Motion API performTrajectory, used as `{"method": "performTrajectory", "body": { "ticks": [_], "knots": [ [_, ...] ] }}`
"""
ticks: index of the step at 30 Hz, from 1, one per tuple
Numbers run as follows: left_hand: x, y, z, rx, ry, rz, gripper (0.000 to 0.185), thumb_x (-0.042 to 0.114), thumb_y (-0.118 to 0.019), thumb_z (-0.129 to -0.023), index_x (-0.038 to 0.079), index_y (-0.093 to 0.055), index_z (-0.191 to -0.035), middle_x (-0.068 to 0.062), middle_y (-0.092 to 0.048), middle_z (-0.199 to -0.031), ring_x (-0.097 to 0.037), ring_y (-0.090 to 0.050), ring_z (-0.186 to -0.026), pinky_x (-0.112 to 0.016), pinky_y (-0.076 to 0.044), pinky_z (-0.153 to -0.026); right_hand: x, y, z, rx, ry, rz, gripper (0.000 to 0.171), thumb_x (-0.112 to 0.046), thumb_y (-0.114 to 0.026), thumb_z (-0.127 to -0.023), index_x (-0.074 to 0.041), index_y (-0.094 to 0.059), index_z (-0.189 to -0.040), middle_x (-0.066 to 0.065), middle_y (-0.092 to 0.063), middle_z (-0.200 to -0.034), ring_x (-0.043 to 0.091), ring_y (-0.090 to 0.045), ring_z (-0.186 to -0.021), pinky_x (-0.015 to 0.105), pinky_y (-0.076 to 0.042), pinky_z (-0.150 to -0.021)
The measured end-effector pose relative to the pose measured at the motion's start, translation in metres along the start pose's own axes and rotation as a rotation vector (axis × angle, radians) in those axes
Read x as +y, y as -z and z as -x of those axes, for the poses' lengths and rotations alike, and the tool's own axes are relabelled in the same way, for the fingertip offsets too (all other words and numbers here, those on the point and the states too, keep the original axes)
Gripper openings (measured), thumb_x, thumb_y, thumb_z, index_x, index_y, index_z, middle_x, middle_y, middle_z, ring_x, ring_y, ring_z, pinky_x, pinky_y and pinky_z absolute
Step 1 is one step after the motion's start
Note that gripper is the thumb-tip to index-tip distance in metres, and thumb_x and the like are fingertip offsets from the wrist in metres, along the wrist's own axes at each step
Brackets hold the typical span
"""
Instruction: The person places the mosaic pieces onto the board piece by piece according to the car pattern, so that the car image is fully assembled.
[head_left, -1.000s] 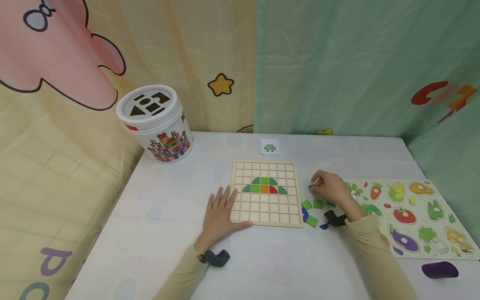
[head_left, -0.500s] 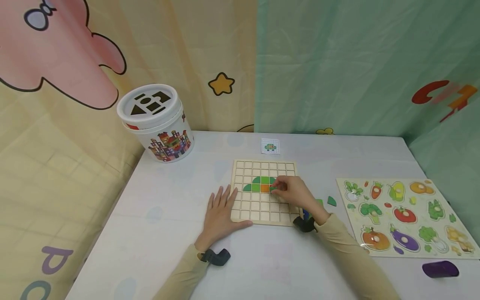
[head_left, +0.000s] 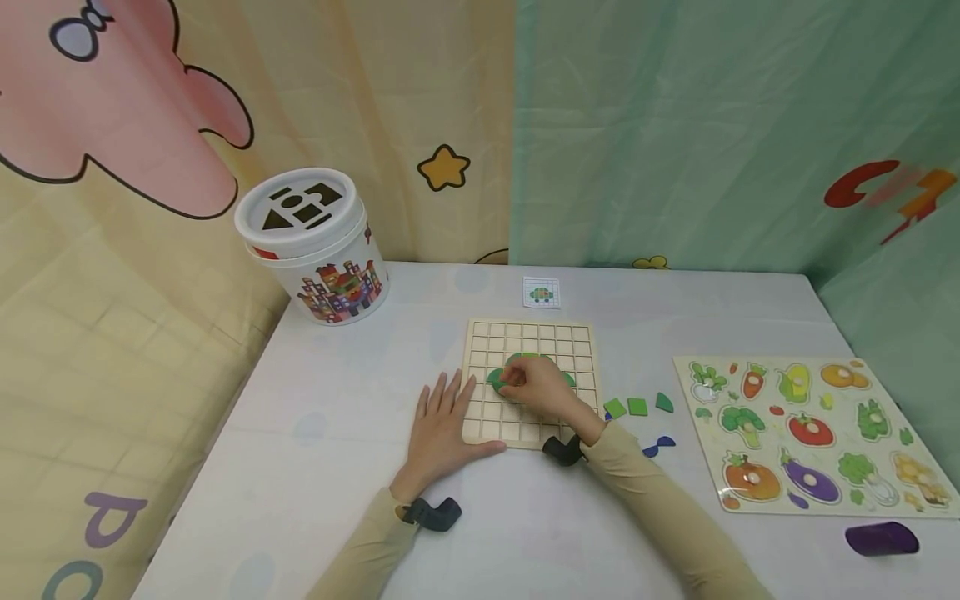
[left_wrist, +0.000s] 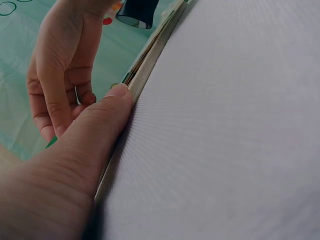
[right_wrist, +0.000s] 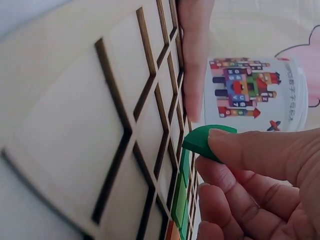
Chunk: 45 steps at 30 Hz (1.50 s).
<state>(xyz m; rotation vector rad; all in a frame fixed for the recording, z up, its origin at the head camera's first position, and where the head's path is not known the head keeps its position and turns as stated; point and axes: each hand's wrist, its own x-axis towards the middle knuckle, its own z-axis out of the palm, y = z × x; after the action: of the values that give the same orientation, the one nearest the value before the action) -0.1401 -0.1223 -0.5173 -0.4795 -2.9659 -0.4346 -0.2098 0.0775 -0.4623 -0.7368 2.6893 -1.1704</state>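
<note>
Pale desk (head_left: 315, 467) underfoot: left hand (head_left: 442, 425) lies flat, fingers released, steadying the wooden grid board (head_left: 525, 337) at its near-left edge. Right hand (head_left: 542, 388) covers the board's middle from the head view; only the right wrist view reveals its fingers (right_wrist: 250, 150) pinching a green piece (right_wrist: 202, 139) just above the grid. Beyond, a white bucket (head_left: 315, 250).

Right hand (right_wrist: 260, 185) pinches green piece (right_wrist: 202, 140) — apparently over grid board (right_wrist: 75, 125)
</note>
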Motion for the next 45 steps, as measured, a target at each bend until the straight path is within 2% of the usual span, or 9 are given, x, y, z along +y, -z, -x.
{"method": "performTrajectory", "body": {
  "ticks": [4, 15, 27, 36, 45],
  "knots": [
    [0.0, 0.0, 0.0, 0.019, -0.012, 0.007, 0.112, 0.083, -0.052, -0.069, 0.012, -0.023, -0.152, -0.013, -0.019, -0.155, -0.033, -0.009, -0.142, -0.049, -0.003, -0.113, -0.003, -0.007, -0.004, 0.007, -0.012, 0.037, 0.009, -0.012, -0.076, -0.079, -0.012, -0.067, -0.081, -0.008, -0.06, -0.069, 0.007, -0.052, -0.06, 0.023, -0.044, -0.055],
    [0.0, -0.001, 0.0, 0.0, -0.001, -0.002, 0.112, 0.082, -0.053, -0.069, 0.013, -0.021, -0.152, -0.013, -0.018, -0.156, -0.031, -0.007, -0.142, -0.048, -0.001, -0.113, -0.007, -0.011, -0.006, 0.009, -0.07, 0.146, 0.009, -0.016, -0.076, -0.081, -0.015, -0.067, -0.081, -0.009, -0.06, -0.069, 0.006, -0.052, -0.057, 0.023, -0.043, -0.05],
    [0.0, 0.0, 0.0, 0.012, -0.005, -0.003, 0.112, 0.081, -0.054, -0.069, 0.013, -0.023, -0.152, -0.013, -0.019, -0.155, -0.032, -0.01, -0.142, -0.049, -0.004, -0.113, -0.009, -0.012, -0.006, 0.02, -0.078, 0.174, 0.012, -0.016, -0.078, -0.079, -0.014, -0.067, -0.075, -0.009, -0.059, -0.066, 0.006, -0.053, -0.058, 0.023, -0.045, -0.052],
    [-0.001, 0.0, 0.0, 0.0, 0.001, -0.002, 0.113, 0.084, -0.051, -0.069, 0.013, -0.021, -0.152, -0.011, -0.018, -0.156, -0.03, -0.008, -0.143, -0.048, -0.002, -0.113, -0.009, -0.012, -0.005, 0.02, -0.076, 0.198, 0.017, -0.023, -0.081, -0.076, -0.013, -0.068, -0.076, -0.009, -0.055, -0.064, 0.007, -0.05, -0.057, 0.024, -0.042, -0.052],
    [-0.001, -0.002, 0.0, -0.004, 0.005, -0.001, 0.114, 0.086, -0.047, -0.069, 0.014, -0.019, -0.153, -0.01, -0.016, -0.157, -0.03, -0.005, -0.143, -0.048, 0.0, -0.113, -0.008, -0.01, 0.0, 0.013, -0.085, 0.196, 0.016, -0.022, -0.081, -0.076, -0.014, -0.067, -0.076, -0.009, -0.054, -0.063, 0.008, -0.049, -0.057, 0.025, -0.041, -0.05]
  ]
}}
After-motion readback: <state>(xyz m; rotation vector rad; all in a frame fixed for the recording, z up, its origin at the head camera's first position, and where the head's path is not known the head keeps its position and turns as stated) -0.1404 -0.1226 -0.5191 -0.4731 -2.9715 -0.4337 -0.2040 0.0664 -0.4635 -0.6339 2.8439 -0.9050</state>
